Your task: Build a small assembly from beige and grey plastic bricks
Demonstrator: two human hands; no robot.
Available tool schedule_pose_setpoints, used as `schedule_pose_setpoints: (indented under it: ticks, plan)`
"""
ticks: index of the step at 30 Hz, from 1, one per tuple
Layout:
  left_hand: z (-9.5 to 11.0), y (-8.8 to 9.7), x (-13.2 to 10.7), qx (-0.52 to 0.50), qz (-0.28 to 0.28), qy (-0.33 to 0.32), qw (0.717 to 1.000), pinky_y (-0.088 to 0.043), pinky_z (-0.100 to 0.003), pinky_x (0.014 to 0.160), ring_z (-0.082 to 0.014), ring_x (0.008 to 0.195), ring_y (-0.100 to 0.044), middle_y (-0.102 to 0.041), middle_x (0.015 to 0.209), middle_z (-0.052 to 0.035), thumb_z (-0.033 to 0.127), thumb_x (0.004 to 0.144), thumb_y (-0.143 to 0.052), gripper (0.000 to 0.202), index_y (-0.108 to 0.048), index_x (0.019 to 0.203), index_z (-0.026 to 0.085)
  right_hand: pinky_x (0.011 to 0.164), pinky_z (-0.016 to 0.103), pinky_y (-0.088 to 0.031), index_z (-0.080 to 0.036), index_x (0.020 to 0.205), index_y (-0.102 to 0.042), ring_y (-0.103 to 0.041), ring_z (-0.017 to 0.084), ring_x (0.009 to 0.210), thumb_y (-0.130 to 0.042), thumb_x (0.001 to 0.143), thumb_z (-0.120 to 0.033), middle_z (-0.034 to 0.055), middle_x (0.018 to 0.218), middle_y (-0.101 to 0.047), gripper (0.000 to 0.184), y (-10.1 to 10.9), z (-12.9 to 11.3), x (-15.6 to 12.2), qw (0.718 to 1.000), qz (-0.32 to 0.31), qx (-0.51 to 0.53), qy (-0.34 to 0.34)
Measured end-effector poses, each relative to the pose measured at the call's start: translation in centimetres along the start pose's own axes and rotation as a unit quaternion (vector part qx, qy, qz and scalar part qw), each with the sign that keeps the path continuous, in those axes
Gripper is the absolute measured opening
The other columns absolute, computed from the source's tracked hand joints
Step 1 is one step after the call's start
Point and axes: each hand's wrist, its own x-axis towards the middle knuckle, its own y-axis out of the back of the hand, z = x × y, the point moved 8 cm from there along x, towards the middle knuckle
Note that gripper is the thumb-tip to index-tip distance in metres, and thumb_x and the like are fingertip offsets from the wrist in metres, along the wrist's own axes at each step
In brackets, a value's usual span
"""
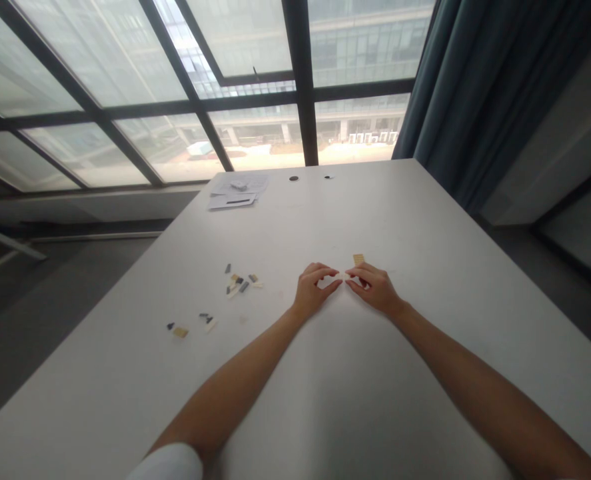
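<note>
- Left hand (315,288): stands a little beyond the middle of the white tabletop (405,220), with fingers bent and tips pointing to the right.
- Right hand (375,288): stands opposite, with tips pointing to the left, very near to the other fingertips.
- Grip of both hands: pinches, as it seems, a small pale piece (343,276) between thumb and fingertips, from its left and right sides at once.
- Place of this piece: directly to the right of the left fingertips and directly to the left of the right ones; equally near to both hands.
- Long axis of the piece: not possible to tell, because too small and partly covered; also not clear whether one part or two parts.
- Just beyond the right hand: a flat yellowish piece (358,259); touching the fingers or only beside, not possible to tell.
- To the left, well apart from the left hand: a loose group of small grey and tan pieces (244,287), lying in several directions.
- Nearer and more to the left: a tan piece (180,331) beside a dark blue piece (170,327); to the right of these, a few thin grey and pale pieces (211,325).
- At the far left of the tabletop: some papers (232,201), out of contact with both hands.
</note>
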Motion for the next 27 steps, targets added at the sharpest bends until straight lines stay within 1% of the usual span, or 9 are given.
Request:
schedule_pose_setpoints:
  ticks: [18,27]
  plan:
    - [-0.36,-0.09,-0.16,0.002,-0.006,0.008,1.0,-0.049,-0.028,0.064,-0.0144,0.074,-0.058,-0.07,0.086,-0.0052,0.036,0.084,-0.075,0.018,-0.075,0.093,0.02,0.057,0.025,-0.045,-0.021,0.102,-0.07,-0.049,0.01,0.057,-0.062,0.094,-0.026,0.0032,0.085,-0.067,0.012,0.21,-0.35,0.21,1.0,0.003,0.0,-0.003]
    - [-0.38,-0.13,-0.08,0.001,-0.004,0.004,1.0,-0.048,-0.027,0.064,-0.0141,0.074,-0.058,-0.069,0.085,-0.0049,0.035,0.084,-0.076,0.018,-0.075,0.093,0.02,0.057,0.024,-0.045,-0.02,0.103,-0.069,-0.049,0.01,0.057,-0.063,0.094,-0.027,0.0035,0.086,-0.067,0.013,-0.21,0.37,-0.14,1.0,-0.003,0.001,-0.003]
